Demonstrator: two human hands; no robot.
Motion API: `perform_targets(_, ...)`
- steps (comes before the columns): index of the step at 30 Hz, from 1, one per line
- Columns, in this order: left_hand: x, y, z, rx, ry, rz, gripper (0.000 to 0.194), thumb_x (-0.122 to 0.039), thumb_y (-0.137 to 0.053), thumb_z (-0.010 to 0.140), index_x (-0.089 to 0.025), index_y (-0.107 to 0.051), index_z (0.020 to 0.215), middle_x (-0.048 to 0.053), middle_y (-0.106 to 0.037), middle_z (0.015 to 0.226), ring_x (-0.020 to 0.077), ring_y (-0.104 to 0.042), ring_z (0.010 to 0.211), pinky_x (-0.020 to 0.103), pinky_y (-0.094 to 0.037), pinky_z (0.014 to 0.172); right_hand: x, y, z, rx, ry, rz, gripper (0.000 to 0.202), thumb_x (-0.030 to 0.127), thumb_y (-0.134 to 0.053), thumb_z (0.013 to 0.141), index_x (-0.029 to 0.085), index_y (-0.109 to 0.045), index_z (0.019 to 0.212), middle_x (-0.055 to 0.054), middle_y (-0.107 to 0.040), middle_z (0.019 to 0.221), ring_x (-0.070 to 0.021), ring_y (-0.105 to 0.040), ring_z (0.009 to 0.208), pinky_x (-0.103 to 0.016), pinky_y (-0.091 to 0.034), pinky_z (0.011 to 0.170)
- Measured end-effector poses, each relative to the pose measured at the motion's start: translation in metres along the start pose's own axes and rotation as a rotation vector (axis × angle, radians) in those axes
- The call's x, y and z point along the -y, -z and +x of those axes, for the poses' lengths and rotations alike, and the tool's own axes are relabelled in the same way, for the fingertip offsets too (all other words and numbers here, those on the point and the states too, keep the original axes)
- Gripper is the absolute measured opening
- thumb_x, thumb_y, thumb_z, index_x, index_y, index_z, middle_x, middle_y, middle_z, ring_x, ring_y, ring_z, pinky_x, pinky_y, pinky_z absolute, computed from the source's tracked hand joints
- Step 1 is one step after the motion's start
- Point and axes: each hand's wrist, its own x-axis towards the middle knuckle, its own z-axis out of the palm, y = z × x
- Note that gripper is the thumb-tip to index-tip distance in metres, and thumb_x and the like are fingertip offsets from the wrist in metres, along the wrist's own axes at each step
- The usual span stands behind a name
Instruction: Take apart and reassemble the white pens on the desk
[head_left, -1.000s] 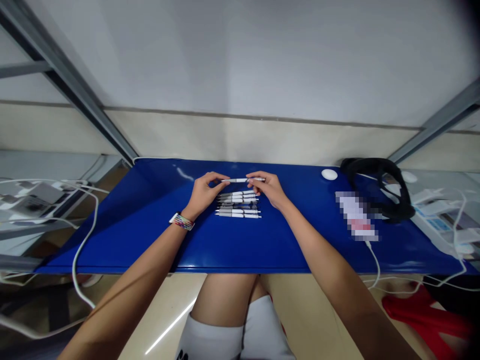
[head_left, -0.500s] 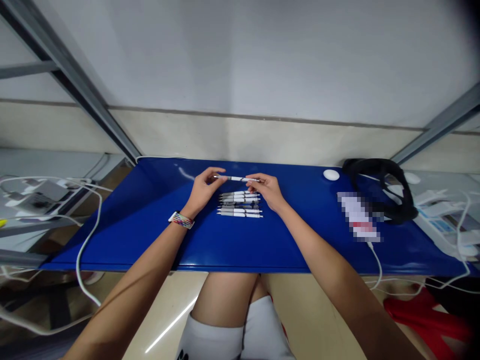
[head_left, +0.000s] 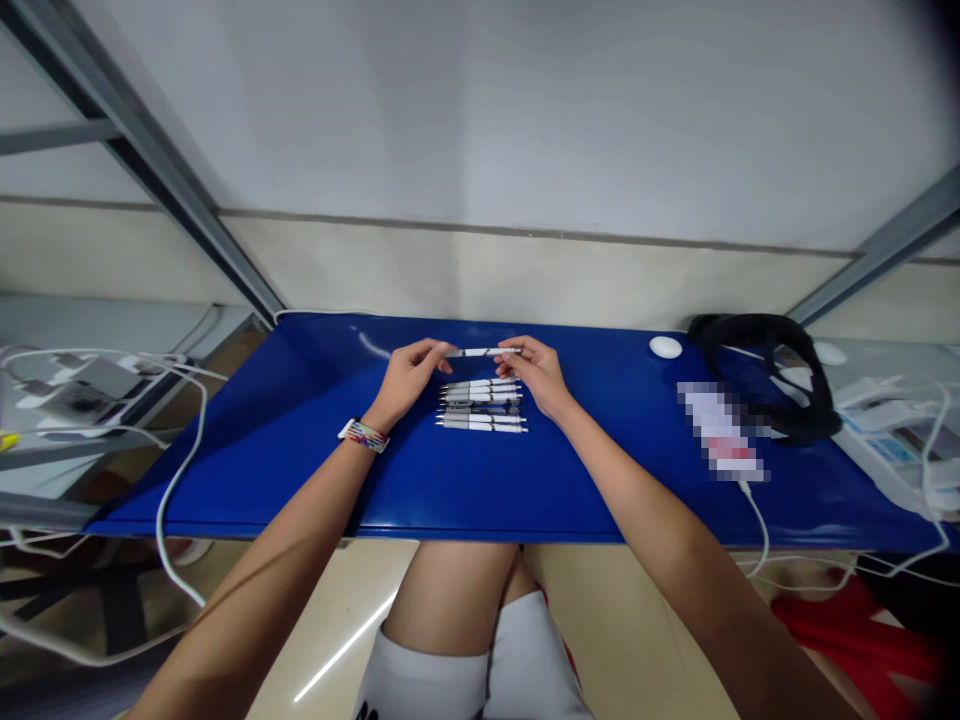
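A white pen (head_left: pixel 478 352) is held level above the far part of the blue table (head_left: pixel 480 500). Its left end is pinched in my left hand (head_left: pixel 414 375), which has a colourful wristband below it. The fingers of my right hand (head_left: pixel 538 372) grip the pen's right end. Just nearer to me, several pens (head_left: pixel 481 422) lie side by side in a stack of rows, their tips pointing left; most are white, and one or more in the middle look dark or clear.
To the right are a white oval object (head_left: pixel 665 347), a black strap-like band (head_left: pixel 814 400) and a blurred-out phone-like object (head_left: pixel 721 430) with a white cable. Metal posts rise at both sides. White cables and power strips (head_left: pixel 82 390) sit left and right.
My left fingers have closed over the pen's left end, where the thumb and forefinger were apart before. The pens on the table have kept their places.
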Motion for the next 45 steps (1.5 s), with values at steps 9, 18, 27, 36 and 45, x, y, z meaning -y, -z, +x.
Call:
perform_targets(9, 0.007, 0.005, 0.004, -0.097, 0.102, 0.125, 0.063, -0.061, -0.055, 0.103, -0.019, -0.070, 0.059, 0.003, -0.061, 0.051, 0.0146, -0.056, 0.052, 0.030, -0.044, 0.061, 0.004, 0.002, 0.001, 0.002, 0.019, -0.012, 0.036, 0.048, -0.090, 0.075, 0.024, -0.076, 0.097, -0.003, -0.078, 0.086, -0.0178, -0.071, 0.072, -0.035, -0.060, 0.071)
perform_targets(18, 0.013, 0.006, 0.007, -0.181, 0.062, -0.113, 0.039, -0.047, -0.087, 0.082, -0.018, -0.080, 0.106, 0.006, -0.079, 0.091, 0.0209, -0.073, 0.085, 0.033, -0.056, 0.082, 0.006, 0.012, 0.004, -0.122, -0.043, 0.066, 0.025, 0.038, -0.085, 0.076, 0.022, -0.076, 0.094, -0.003, -0.074, 0.079, -0.0161, -0.066, 0.069, -0.034, -0.056, 0.069)
perform_targets(27, 0.021, 0.008, 0.008, -0.182, 0.078, -0.137, 0.039, -0.047, -0.086, 0.081, -0.018, -0.078, 0.106, 0.008, -0.079, 0.095, 0.0231, -0.075, 0.091, 0.037, -0.058, 0.088, 0.004, 0.018, 0.006, -0.218, -0.051, 0.007, 0.026, 0.040, -0.081, 0.079, 0.023, -0.072, 0.096, -0.002, -0.073, 0.079, -0.0158, -0.065, 0.065, -0.031, -0.052, 0.062)
perform_targets(36, 0.008, 0.002, 0.001, -0.015, 0.098, 0.023, 0.047, -0.059, -0.069, 0.095, -0.018, -0.074, 0.073, 0.004, -0.068, 0.067, 0.0173, -0.061, 0.065, 0.031, -0.048, 0.068, 0.011, 0.008, 0.000, -0.053, -0.055, -0.012, 0.032, 0.042, -0.089, 0.072, 0.021, -0.076, 0.093, -0.004, -0.077, 0.079, -0.0187, -0.070, 0.069, -0.035, -0.058, 0.068)
perform_targets(45, -0.001, -0.001, -0.002, 0.024, 0.036, -0.100, 0.033, -0.052, -0.075, 0.093, -0.021, -0.068, 0.105, 0.003, -0.071, 0.082, 0.0169, -0.064, 0.072, 0.029, -0.045, 0.065, 0.009, 0.002, 0.000, -0.049, -0.133, 0.080, 0.036, 0.044, -0.093, 0.070, 0.020, -0.077, 0.091, -0.004, -0.076, 0.078, -0.0184, -0.071, 0.068, -0.036, -0.061, 0.069)
